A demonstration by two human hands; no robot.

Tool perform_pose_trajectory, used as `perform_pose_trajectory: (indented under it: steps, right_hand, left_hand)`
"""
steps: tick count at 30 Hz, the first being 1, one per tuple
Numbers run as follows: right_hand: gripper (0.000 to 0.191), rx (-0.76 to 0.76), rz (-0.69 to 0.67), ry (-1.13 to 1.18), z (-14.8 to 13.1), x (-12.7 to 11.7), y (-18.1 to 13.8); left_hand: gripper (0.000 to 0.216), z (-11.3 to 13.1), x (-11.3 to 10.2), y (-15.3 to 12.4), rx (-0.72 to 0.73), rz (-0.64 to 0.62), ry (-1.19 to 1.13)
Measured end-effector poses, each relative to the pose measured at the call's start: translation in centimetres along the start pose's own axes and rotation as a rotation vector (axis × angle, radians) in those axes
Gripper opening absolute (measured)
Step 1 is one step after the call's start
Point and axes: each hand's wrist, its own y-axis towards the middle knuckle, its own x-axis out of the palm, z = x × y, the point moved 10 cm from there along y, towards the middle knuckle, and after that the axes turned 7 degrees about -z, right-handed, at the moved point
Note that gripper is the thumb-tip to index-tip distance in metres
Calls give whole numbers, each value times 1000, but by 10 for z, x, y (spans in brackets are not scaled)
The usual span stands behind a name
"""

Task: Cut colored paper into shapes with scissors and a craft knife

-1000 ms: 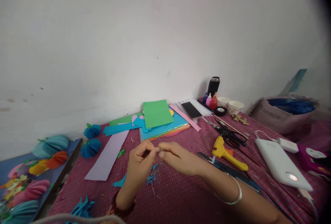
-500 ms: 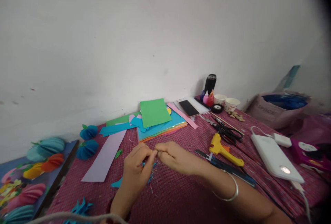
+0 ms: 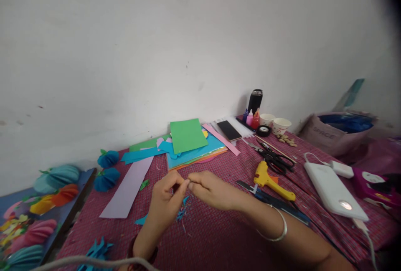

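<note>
My left hand [image 3: 167, 198] is closed in a pinch over the table, thumb against fingers. Meeting it at the fingertips is my right hand [image 3: 211, 189], also pinched, with a silver bangle on its wrist. Whatever lies between the fingertips is too small to make out. Beneath and behind my left hand are blue paper scraps [image 3: 182, 210]. A small green paper leaf [image 3: 144, 185] and a lilac paper strip [image 3: 127, 193] lie to its left. Beyond both hands rests a green paper square [image 3: 189, 136] on a stack of coloured sheets [image 3: 200, 158].
Right of my hands lie a yellow glue gun [image 3: 266, 179], a box cutter [image 3: 282, 207], black scissors [image 3: 275, 162] and a white power bank [image 3: 333, 191]. A phone [image 3: 229, 130] and paper cups [image 3: 281, 126] stand farther back. Blue paper pumpkins [image 3: 107, 179] sit left; a pale cord [image 3: 94, 261] crosses the front.
My pinched hands have stayed together with only a slight shift of the left fingers and wrist. More of the blue scraps shows between my hands. The view has barely moved.
</note>
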Motion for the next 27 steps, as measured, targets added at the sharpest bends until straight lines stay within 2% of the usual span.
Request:
perform_pose_trajectory:
  steps: [7, 10, 14, 17, 22, 27]
  right_hand:
    - [28, 48, 8, -30, 4, 2, 0]
    - [27, 43, 8, -12, 3, 0, 0]
    - [25, -44, -96, 61, -7, 3, -1]
    - [25, -61, -132, 69, -10, 4, -2]
    - [30, 34, -86, 34, 3, 4, -2]
    - [27, 99, 1, 36, 13, 2, 0]
  left_hand:
    - [29, -3, 5, -3, -37, -38, 0]
    - [29, -12, 7, -2, -97, -58, -112]
    - [30, -25, 13, -1, -200, -114, -309]
    - [31, -29, 16, -2, -225, -142, -364]
    - [30, -25, 19, -4, -211, -160, -315]
    - [29, -18, 15, -5, -198, -125, -197]
